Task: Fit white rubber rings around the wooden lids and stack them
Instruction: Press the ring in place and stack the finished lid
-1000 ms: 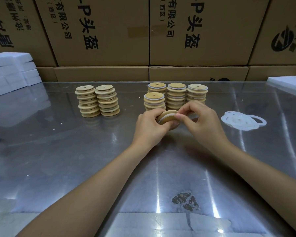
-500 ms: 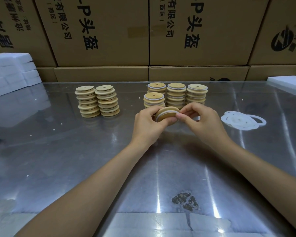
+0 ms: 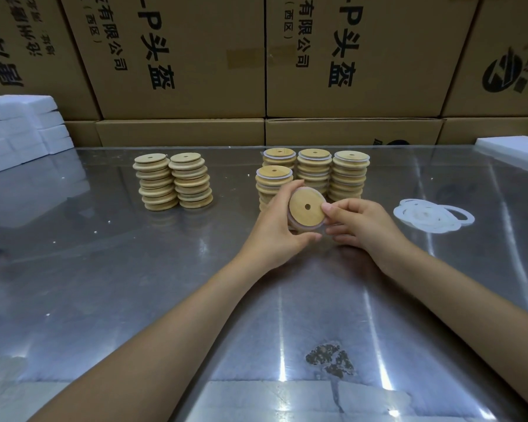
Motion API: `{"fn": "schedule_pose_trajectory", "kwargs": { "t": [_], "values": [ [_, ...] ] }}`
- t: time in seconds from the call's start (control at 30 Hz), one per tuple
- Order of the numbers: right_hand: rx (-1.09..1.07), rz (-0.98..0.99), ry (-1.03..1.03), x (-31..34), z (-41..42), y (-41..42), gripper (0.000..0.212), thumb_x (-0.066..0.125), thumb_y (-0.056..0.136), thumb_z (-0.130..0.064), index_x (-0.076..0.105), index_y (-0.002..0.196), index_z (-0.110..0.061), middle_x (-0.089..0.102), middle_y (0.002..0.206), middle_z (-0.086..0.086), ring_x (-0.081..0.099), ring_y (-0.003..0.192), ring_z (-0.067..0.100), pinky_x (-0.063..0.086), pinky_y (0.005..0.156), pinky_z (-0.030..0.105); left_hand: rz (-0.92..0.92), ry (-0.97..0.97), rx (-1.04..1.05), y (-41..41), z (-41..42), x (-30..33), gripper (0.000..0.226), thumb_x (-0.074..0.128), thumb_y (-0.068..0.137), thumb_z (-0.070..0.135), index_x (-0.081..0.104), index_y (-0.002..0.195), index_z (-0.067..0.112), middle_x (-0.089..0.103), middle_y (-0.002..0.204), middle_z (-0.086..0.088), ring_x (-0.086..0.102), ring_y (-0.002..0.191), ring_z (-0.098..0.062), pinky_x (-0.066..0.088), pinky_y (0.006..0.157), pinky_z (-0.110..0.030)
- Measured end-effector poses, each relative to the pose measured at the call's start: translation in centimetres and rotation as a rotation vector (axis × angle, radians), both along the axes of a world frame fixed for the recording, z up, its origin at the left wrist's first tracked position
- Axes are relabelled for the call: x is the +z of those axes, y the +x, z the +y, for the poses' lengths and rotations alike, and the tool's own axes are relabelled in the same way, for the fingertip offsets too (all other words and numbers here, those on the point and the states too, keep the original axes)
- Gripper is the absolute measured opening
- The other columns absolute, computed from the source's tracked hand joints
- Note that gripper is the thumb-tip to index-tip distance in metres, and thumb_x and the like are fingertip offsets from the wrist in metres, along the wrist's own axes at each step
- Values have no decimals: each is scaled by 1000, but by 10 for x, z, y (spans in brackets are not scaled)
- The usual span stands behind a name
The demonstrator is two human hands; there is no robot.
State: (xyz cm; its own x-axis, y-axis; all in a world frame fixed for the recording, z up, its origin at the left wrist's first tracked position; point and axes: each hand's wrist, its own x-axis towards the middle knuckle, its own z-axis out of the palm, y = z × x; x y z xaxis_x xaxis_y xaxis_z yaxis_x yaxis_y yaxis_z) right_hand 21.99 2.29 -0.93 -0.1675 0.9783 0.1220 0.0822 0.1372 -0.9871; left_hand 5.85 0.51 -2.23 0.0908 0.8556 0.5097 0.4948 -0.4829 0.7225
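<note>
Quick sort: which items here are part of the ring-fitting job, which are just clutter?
Job:
- wooden lid in hand, gripped by left hand and right hand
- loose white rings
- bare lid stacks
- ringed lid stacks

Lying about:
- cardboard boxes
- white foam blocks
- foam sheet

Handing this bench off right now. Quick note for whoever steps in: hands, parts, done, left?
Left hand grips the wooden lid by its edge, flat face toward the camera; right hand pinches its right rim, where a white ring shows around the edge.
Done: four ringed stacks behind the hands.
Left: two bare stacks to the left, with no white showing; loose rings lie to the right on the table.
Next, probably: check the ring's seating, then put the lid on the shorter front stack.
</note>
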Motion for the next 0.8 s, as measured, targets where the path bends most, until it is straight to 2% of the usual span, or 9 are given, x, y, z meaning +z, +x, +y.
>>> {"fn": "schedule_pose_trajectory", "kwargs": {
  "t": [0.07,0.13,0.23,0.3,0.37,0.5,0.63,0.8],
  "values": [
    [16,32,-32,1,0,1,11,67,87,-25,66,81,-16,68,70,-4,62,57,4,52,58,18,-33,-3,16,-1,0,0,74,83,69,12,45,132,17,50,111,25,48,104,11,40,82,-2],
    [22,29,-43,3,-1,2,9,67,87,-25,66,84,-16,68,71,-4,61,56,5,50,60,20,-53,-15,37,-2,-1,0,71,84,68,15,48,129,17,49,105,31,47,97,17,40,81,-2],
    [19,6,-49,4,0,2,9,66,88,-24,65,87,-15,65,66,-3,58,53,6,50,59,20,-42,-4,74,-1,-2,1,70,86,66,19,52,126,16,54,112,19,51,110,0,42,95,-18],
    [0,-25,-45,4,0,1,8,63,90,-22,64,86,-15,63,63,-1,57,50,5,50,57,20,-48,50,150,-1,-1,4,67,87,64,21,55,123,14,52,121,6,49,118,-8,37,100,-19],
    [-15,-56,-45,3,0,0,9,60,92,-19,62,84,-15,62,63,0,57,48,6,50,57,21,-93,90,254,-4,1,9,64,87,64,22,57,120,15,46,124,1,44,122,-12,32,104,-19],
    [6,-97,-41,3,0,-1,9,58,93,-15,60,85,-14,63,63,1,57,50,8,50,58,21,-215,50,370,-14,12,20,64,85,67,24,55,123,18,44,126,-3,45,122,-16,35,108,-32],
    [16,-104,-36,3,0,-1,9,57,94,-14,59,85,-13,63,64,2,56,48,6,48,55,20,-293,-10,395,-22,32,32,77,82,70,30,44,135,18,45,134,0,42,127,-17,34,109,-36],
    [24,-130,-29,2,1,-1,8,57,94,-14,60,87,-13,64,65,3,58,49,6,49,54,18,-312,-64,387,-20,51,40,87,82,70,31,35,142,18,49,120,9,44,127,-17,38,107,-37]
  ]
}}
